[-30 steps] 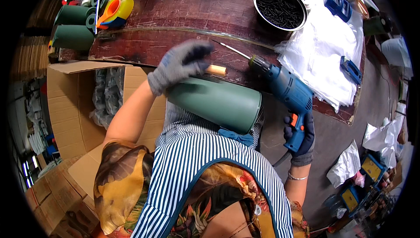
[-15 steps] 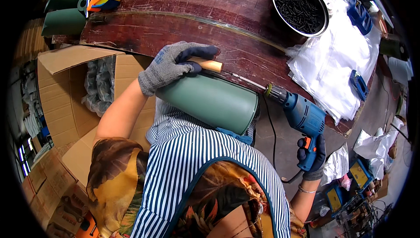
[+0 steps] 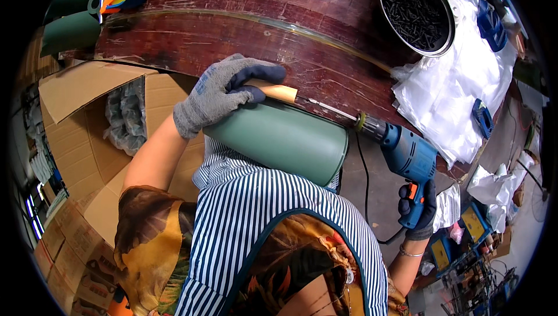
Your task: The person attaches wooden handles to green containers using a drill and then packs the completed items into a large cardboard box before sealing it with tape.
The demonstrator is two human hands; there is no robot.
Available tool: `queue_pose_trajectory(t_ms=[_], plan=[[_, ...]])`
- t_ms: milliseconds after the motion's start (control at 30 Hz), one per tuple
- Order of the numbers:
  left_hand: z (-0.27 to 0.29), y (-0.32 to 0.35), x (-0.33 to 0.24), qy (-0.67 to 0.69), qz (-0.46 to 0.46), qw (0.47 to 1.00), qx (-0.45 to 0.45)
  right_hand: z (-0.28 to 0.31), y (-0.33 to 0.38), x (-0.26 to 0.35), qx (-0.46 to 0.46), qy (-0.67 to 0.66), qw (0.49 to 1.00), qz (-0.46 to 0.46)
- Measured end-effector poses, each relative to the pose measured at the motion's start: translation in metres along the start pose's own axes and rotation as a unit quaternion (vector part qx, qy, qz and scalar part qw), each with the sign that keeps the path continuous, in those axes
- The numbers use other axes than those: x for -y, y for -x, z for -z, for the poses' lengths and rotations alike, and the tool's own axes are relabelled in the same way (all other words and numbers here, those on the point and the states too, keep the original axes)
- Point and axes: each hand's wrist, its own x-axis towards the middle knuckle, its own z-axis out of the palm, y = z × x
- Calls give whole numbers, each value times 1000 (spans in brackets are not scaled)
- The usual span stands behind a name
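My left hand [image 3: 220, 92], in a grey knit glove with dark coated fingers, is closed round a short pale wooden rod [image 3: 282, 93]. The rod lies along the upper side of a green cylinder [image 3: 273, 142], which rests across my lap. My right hand [image 3: 423, 205], also gloved, grips a blue electric drill [image 3: 408, 150] by its handle, near the orange trigger. From the chuck a long driver bit [image 3: 334, 110] points left toward the rod's end. A small dark piece shows between bit and rod, too small to make out clearly.
On the dark red table [image 3: 261, 37] stands a round tin [image 3: 446, 43] of black screws, beside white plastic bags [image 3: 450, 95]. An open cardboard box [image 3: 64, 92] is at left. Green rolls [image 3: 71, 32] lie at the far left. The drill's black cord [image 3: 365, 182] hangs by my right side.
The view has shifted slightly, so the tin appears farther right and the box farther left. A little more of the wooden rod shows. Both hands keep their holds.
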Motion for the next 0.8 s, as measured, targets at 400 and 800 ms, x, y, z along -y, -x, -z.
queue_pose_trajectory(t_ms=[400, 800], plan=[[3, -9, 2, -65, -53, 996, 19, -64, -33, 16, 53, 136, 988, -41], [3, -12, 7, -83, -73, 994, 19, -52, -49, 6, 123, 152, 980, -31]])
